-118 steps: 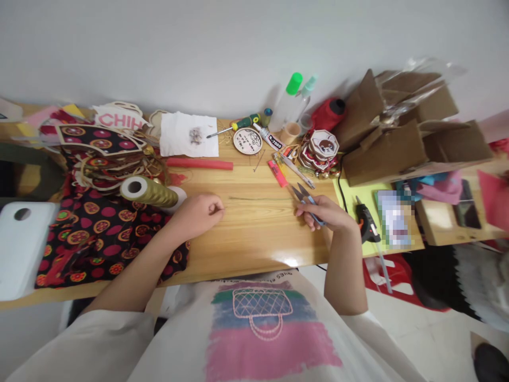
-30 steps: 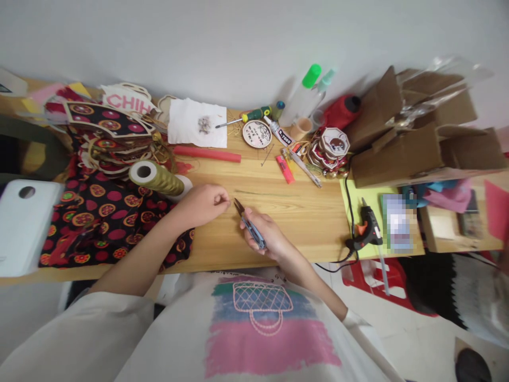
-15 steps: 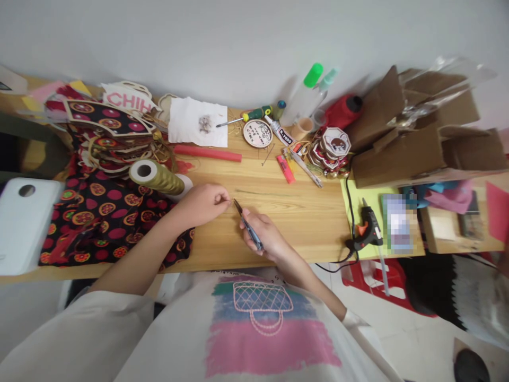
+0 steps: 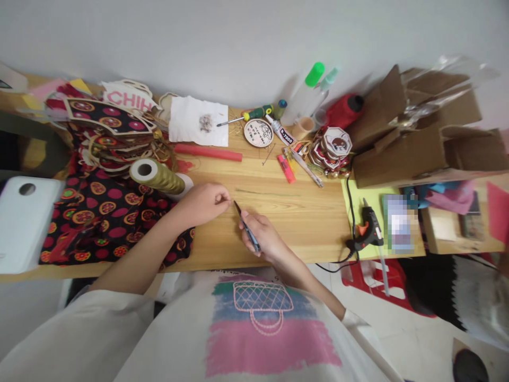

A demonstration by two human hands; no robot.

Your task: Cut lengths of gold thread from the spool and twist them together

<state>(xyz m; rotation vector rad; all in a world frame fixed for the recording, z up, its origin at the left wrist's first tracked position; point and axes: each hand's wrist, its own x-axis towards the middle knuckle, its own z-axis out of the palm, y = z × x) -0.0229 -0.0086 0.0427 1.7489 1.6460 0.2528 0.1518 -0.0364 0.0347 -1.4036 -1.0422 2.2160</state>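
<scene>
My left hand (image 4: 207,202) is closed in a pinch above the wooden table (image 4: 310,228). What sits between its fingertips is too small to make out. My right hand (image 4: 260,233) grips a pair of thread snips (image 4: 247,228), dark blades pointing up and left. The blade tips are just right of my left fingertips; whether they touch anything there I cannot tell. A thin greenish strand of cord (image 4: 268,192) lies on the wood beyond both hands. Close to my left wrist a spool of gold cord (image 4: 163,178) leans on patterned dark fabric (image 4: 107,212).
A red stick (image 4: 209,153), a white cloth (image 4: 199,127), a screwdriver (image 4: 256,112) and a glue tube (image 4: 283,135) lie toward the wall. At right are stacked octagonal pieces (image 4: 336,142), a cardboard box (image 4: 397,154) and a glue gun (image 4: 368,233) with its cable.
The snips have turned slightly in my right hand, their handle end shifting a little left. My left hand keeps its pinch in nearly the same place.
</scene>
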